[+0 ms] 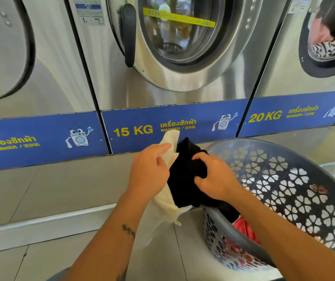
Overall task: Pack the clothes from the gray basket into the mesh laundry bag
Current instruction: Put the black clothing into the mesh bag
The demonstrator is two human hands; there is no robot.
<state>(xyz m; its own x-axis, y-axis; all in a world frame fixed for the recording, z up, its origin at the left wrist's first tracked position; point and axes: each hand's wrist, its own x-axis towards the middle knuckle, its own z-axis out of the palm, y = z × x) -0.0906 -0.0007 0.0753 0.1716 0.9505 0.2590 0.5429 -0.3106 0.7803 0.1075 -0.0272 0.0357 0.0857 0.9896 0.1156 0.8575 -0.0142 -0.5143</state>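
Observation:
A white mesh laundry bag hangs in mid-air in front of me, and my left hand grips its upper edge. A black garment is bunched at the bag's mouth, with my right hand shut on it. Part of the black cloth trails down into the gray basket, which stands tilted at the lower right. Inside the basket lies a red garment, partly hidden by my right forearm.
A row of steel front-loading washers stands ahead, the middle one marked 15 KG, the right one 20 KG with laundry behind its door. A raised tiled step runs below them. Grey floor tiles lie under my arms.

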